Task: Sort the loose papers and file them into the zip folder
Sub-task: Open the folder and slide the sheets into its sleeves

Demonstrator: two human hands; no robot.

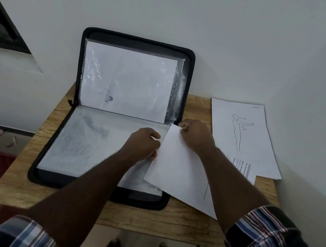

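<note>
On the left half of the wooden table (24, 192) lies the zip folder (135, 41), unzipped, its far cover propped against the wall (231, 39) with one filed page behind a clear sleeve (128, 81). Its near half lies flat, showing a second plastic sleeve (85, 142) with faint print under it.

The left hand (143, 143) sits at the right part of that flat sleeve, fingers curled; it seems to pinch the sleeve's open edge apart, though the exact grip is hidden beneath the knuckles. Just to its right, a blank-faced sheet (176, 170) slants across the folder's right border, its near corner hanging out over the table. The right hand (195, 136) pinches the sheet's far corner between thumb and fingertips.

Further right, touching the wall, rests the stack of loose papers (240, 129), a figure drawing on top (so sorting looks far from finished).

The risk, as I judge it: the sheet enters askew, so its leading corner could catch on the sleeve mouth and crumple or fold. The thin plastic may also close if the left hand slackens. A sweeping right forearm could push the stack off the right edge.

Room is tight on the right, where wall and stack crowd the table; bare wood lies along the near edge and left of the folder.
</note>
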